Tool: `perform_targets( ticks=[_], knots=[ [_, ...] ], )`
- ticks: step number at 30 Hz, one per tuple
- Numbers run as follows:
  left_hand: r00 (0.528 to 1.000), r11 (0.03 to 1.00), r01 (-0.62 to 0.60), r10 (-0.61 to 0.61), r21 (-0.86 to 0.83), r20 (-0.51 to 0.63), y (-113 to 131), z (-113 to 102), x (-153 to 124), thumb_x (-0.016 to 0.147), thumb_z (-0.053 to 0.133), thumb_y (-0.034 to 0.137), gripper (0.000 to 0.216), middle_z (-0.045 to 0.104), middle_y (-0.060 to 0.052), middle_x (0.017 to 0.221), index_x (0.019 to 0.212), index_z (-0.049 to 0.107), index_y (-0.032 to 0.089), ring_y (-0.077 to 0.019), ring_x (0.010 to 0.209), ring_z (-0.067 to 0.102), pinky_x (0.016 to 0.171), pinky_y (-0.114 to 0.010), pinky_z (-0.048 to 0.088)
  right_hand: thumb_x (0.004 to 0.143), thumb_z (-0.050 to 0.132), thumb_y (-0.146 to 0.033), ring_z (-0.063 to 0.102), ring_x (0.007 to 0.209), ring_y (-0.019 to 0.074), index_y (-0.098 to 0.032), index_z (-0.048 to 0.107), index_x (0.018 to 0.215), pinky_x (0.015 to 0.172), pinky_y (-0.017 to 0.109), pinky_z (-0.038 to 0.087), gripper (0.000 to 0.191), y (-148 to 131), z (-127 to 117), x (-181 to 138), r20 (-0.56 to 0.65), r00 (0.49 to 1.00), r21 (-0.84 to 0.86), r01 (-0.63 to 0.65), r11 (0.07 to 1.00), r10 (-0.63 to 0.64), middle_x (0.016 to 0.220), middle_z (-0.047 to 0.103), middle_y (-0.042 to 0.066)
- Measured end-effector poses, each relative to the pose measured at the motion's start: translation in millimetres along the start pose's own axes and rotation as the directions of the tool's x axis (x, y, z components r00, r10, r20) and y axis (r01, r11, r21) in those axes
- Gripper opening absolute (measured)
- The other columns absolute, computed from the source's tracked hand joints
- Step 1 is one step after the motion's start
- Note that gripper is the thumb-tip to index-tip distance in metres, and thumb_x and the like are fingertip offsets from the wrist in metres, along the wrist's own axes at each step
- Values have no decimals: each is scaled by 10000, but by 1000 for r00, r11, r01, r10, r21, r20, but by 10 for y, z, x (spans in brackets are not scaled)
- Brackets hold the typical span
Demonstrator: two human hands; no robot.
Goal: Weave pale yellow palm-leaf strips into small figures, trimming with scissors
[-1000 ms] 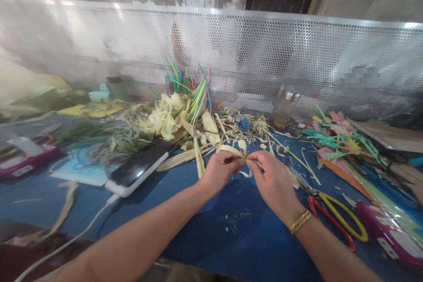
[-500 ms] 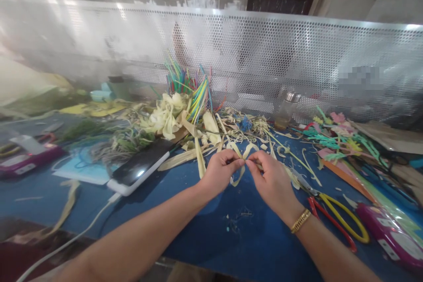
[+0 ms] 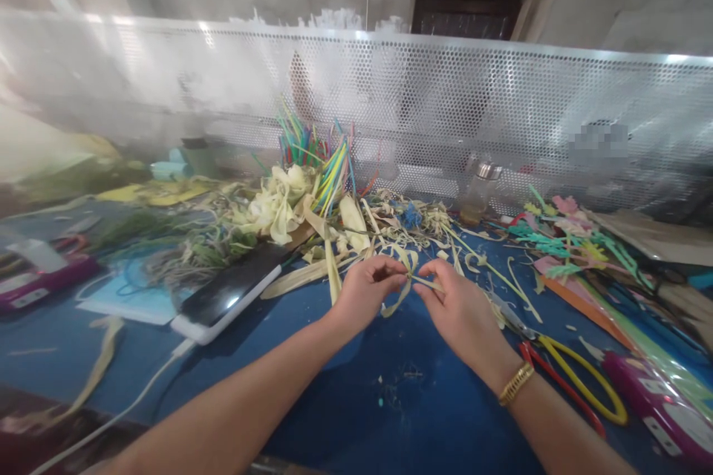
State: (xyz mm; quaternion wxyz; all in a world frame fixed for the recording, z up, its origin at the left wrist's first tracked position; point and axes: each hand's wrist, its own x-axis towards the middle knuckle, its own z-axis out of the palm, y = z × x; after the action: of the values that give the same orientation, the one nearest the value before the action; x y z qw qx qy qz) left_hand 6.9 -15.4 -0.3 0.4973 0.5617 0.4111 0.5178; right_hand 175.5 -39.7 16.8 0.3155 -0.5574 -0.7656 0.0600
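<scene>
My left hand [image 3: 372, 288] pinches a small looped bow of pale dried husk strips [image 3: 411, 260] between thumb and forefinger. Its loops stick up and hang down past the fingertips. On the other side, my right hand [image 3: 454, 304] has its thumb and forefinger loosely around a thin pale husk strip [image 3: 428, 283] that runs out from the bow's middle. A gap shows between those two fingertips, and the other fingers are curled. Nearest to my right wrist lie scissors [image 3: 579, 378] with one yellow and one red handle.
A phone [image 3: 231, 286] with a cable lies left, beside a light-blue mask [image 3: 125, 293]. Husk scraps [image 3: 301, 274] and coloured stems [image 3: 328, 163] fill the back before a perforated metal screen [image 3: 445, 89]. A glass bottle [image 3: 477, 197] and a purple device [image 3: 662, 401] stand right.
My right thumb and forefinger have parted slightly, baring the strip between them. My left hand keeps its pinch on the bow. The whole view has shifted slightly.
</scene>
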Motion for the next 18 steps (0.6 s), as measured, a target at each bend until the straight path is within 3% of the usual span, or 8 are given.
perform_targets(
  ticks=[6, 13, 18],
  knots=[
    [999, 997, -36, 36, 72, 0, -7, 1, -5, 720, 651, 248, 105, 572, 24, 587, 774, 643, 159, -84, 493, 477, 495, -205, 367, 957, 377, -334, 556, 663, 160, -213, 557, 771, 584, 266, 288, 287, -22, 24, -5, 6, 991, -157, 136, 978, -136, 712, 610, 12],
    [989, 993, -81, 68, 89, 132, -227, 5, 8, 759, 635, 316, 168, 614, 0, 698, 842, 649, 171, -99, 513, 526, 503, -223, 410, 963, 348, -382, 471, 545, 137, -202, 469, 659, 536, 268, 224, 373, -26, 42, -17, -41, 992, -219, 111, 969, -123, 593, 540, -3],
    [991, 965, -130, 118, 226, 66, -225, -2, -3, 774, 611, 320, 154, 623, -18, 730, 796, 661, 177, -110, 511, 554, 483, -229, 405, 957, 313, -459, 474, 520, 137, -201, 493, 612, 529, 264, 241, 467, -20, 40, -13, -12, 999, -151, 37, 988, -39, 554, 537, -1]
  ],
)
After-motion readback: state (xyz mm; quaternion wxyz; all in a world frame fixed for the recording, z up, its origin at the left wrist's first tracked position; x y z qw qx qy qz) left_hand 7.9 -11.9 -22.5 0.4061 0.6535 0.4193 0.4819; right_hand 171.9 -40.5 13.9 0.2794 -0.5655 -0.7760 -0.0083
